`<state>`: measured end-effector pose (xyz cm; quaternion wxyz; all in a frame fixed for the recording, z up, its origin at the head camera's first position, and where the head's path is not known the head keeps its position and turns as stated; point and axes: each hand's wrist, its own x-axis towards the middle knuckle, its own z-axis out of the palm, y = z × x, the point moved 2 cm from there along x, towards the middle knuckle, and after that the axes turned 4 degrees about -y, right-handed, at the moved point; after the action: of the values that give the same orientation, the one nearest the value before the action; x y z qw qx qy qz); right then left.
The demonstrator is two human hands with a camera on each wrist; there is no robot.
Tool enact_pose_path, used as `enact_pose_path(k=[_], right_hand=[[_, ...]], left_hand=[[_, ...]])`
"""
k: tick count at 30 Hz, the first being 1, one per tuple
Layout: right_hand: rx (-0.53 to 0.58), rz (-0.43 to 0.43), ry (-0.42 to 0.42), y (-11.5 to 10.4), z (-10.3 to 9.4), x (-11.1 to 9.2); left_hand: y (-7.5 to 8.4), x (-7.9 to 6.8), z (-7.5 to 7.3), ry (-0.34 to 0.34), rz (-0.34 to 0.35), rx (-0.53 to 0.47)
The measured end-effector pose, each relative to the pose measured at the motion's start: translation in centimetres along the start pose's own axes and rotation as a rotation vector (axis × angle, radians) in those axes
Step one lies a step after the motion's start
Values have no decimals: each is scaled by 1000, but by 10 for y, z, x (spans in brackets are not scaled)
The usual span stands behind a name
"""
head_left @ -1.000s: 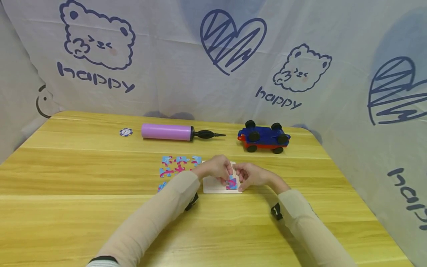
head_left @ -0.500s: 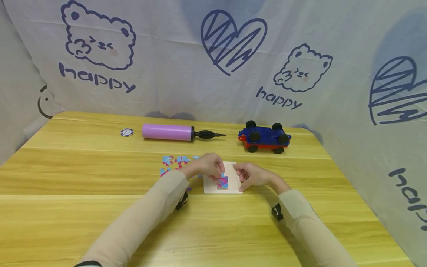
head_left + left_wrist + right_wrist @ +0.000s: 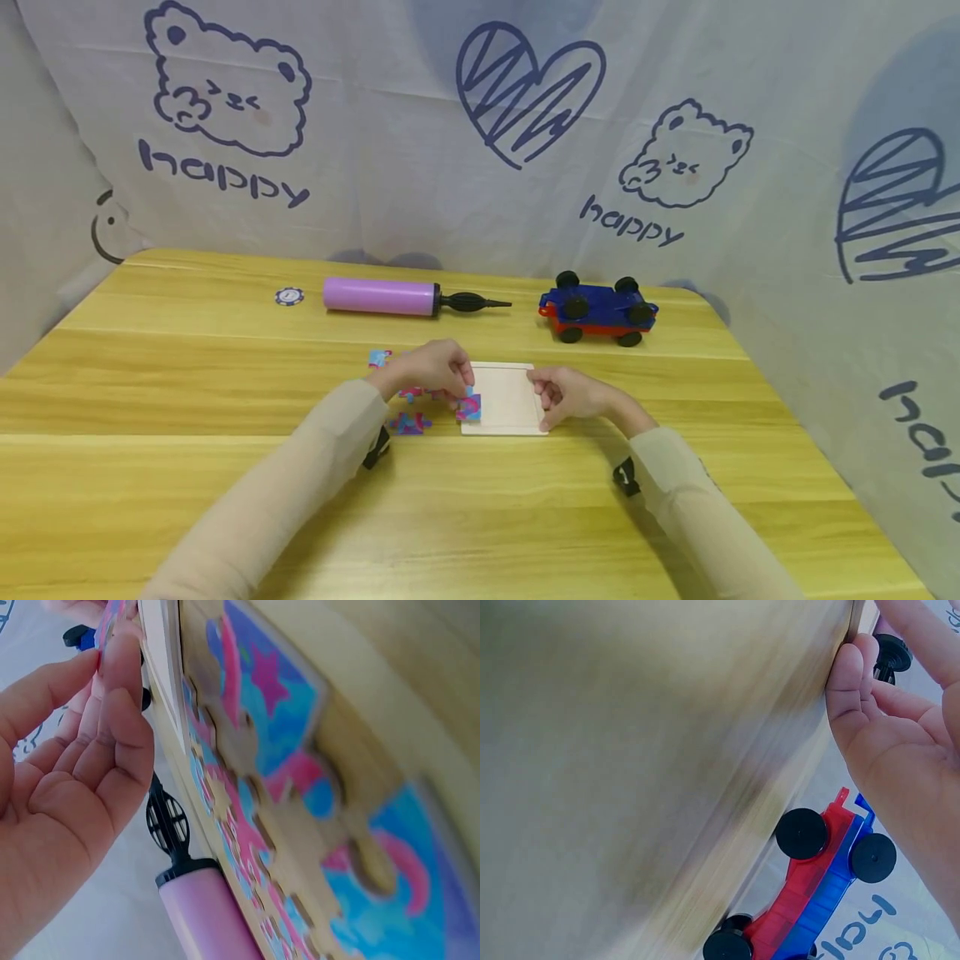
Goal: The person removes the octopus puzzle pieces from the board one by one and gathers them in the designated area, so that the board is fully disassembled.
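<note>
In the head view my left hand (image 3: 435,368) pinches a pink, blue and purple jigsaw piece (image 3: 469,407) at the left edge of a pale wooden puzzle tray (image 3: 510,400). The left wrist view shows this piece (image 3: 112,619) between thumb and fingertips. My right hand (image 3: 572,397) holds the tray's right side, thumb at the near corner and a finger towards the far one. Loose jigsaw pieces (image 3: 410,425) lie left of the tray, partly hidden under my left hand and forearm. Up close, a piece with a pink star (image 3: 270,682) shows among them.
Behind the tray lies a purple hand pump (image 3: 381,297) with a black nozzle. Left of the pump is a poker chip (image 3: 289,297). A blue and red toy car (image 3: 598,308) with black wheels stands at the back right. A printed white cloth (image 3: 405,167) hangs behind the table.
My left hand has moved left across the tray with the jigsaw piece, from near its right side to its left edge. The right hand stays on the tray's right side.
</note>
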<state>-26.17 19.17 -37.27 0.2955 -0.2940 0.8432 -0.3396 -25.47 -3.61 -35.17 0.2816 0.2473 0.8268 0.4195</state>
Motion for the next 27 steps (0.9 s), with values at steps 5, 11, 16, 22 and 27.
enact_pose_path(k=[5, 11, 16, 22, 27], right_hand=[[-3, -8, 1, 0, 0, 0], [7, -14, -1, 2, 0, 0], [28, -88, -24, 11, -3, 2], [31, -98, -28, 11, -3, 2], [5, -34, -1, 2, 0, 0]], left_hand=[[-2, -8, -5, -39, 5, -49], [-6, -11, -7, -58, -25, -43], [-7, -12, -7, -63, -71, -21], [-9, -9, -3, -75, -119, 27], [-9, -6, -1, -79, -149, 69]])
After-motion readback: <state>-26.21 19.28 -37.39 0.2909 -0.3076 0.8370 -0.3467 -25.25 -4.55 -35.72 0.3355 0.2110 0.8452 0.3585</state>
